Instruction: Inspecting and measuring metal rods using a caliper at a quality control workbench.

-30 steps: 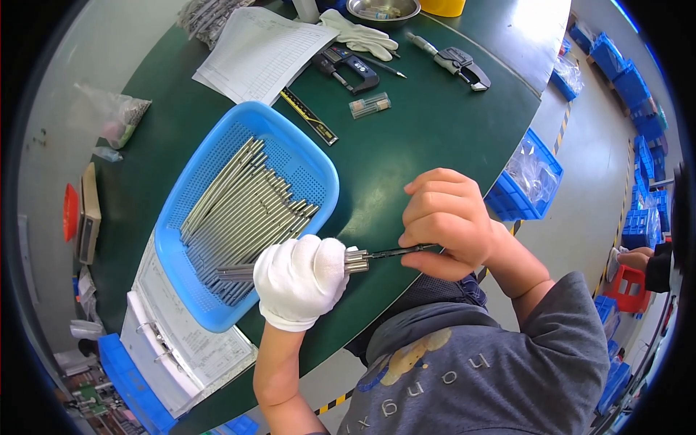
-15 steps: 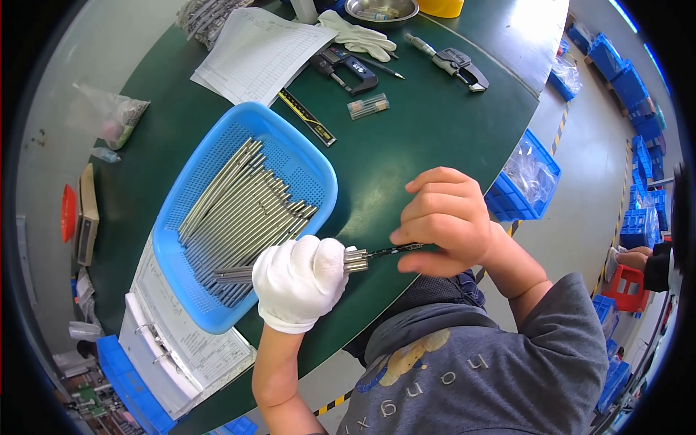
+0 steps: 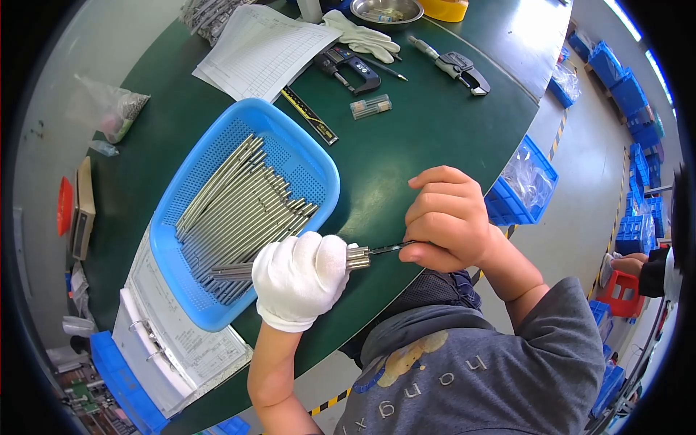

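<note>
My left hand (image 3: 299, 279), in a white glove, is closed round a small bundle of metal rods (image 3: 358, 257) whose ends stick out on both sides of the fist. My bare right hand (image 3: 448, 221) pinches the outer end of a thin black stick-like tool (image 3: 390, 248) between thumb and fingers. The tool's other end meets the rod ends; whether it sits inside one is too small to tell. Behind my left hand, a light-blue perforated basket (image 3: 328, 168) holds many more loose metal rods (image 3: 239, 217) lying side by side.
Beyond the basket lie paper sheets (image 3: 254, 51), a tape-like rule (image 3: 310, 116), two micrometers (image 3: 355, 71), a small clear case (image 3: 370, 106) and a spare glove (image 3: 362, 36). A ring binder (image 3: 163, 348) is under the basket's near side. A blue crate (image 3: 523, 181) stands beyond the table's right edge.
My right thumb and fingers have closed on the outer end of the black tool, where they were loosely apart before. My left hand keeps its grip on the rods.
</note>
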`<state>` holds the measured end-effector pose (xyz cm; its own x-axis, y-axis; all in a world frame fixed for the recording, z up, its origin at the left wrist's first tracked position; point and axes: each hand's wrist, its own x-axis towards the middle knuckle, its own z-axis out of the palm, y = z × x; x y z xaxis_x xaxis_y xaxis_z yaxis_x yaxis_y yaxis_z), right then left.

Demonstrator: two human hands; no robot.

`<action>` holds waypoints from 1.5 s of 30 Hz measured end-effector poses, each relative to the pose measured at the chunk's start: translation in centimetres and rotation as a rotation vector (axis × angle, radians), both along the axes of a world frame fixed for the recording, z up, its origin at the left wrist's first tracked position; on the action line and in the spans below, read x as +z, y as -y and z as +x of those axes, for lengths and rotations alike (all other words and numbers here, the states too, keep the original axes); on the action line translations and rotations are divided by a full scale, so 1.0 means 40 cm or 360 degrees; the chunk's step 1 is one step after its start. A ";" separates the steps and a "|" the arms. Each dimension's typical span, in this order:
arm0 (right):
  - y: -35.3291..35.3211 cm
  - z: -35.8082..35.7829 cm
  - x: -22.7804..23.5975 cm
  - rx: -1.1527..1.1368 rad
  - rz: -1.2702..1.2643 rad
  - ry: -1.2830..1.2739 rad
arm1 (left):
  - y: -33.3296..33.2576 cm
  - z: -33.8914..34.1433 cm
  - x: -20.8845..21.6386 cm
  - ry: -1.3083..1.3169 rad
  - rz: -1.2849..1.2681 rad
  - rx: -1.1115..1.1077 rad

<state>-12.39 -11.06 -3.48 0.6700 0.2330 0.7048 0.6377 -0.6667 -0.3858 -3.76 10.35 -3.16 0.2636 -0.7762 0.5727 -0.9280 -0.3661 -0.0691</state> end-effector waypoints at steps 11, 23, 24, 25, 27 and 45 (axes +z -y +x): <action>-0.031 0.005 -0.029 -0.0040 0.0220 0.0162 | -0.014 -0.013 0.001 -0.0148 0.0143 -0.0001; -0.035 0.012 -0.050 -0.0098 0.0201 0.0266 | -0.010 0.001 -0.023 -0.0028 0.0058 -0.0052; -0.037 0.008 -0.040 -0.0077 0.0315 0.0242 | -0.009 0.000 -0.021 -0.0033 0.0061 -0.0057; -0.039 0.008 -0.032 -0.0054 0.0427 0.0222 | -0.009 0.001 -0.020 -0.0035 0.0062 -0.0060; -0.037 0.010 -0.038 -0.0079 0.0353 0.0244 | -0.008 0.001 -0.020 -0.0027 0.0061 -0.0058; -0.017 -0.011 -0.031 -0.0058 0.0130 0.0072 | -0.005 -0.015 0.000 -0.0127 0.0071 -0.0034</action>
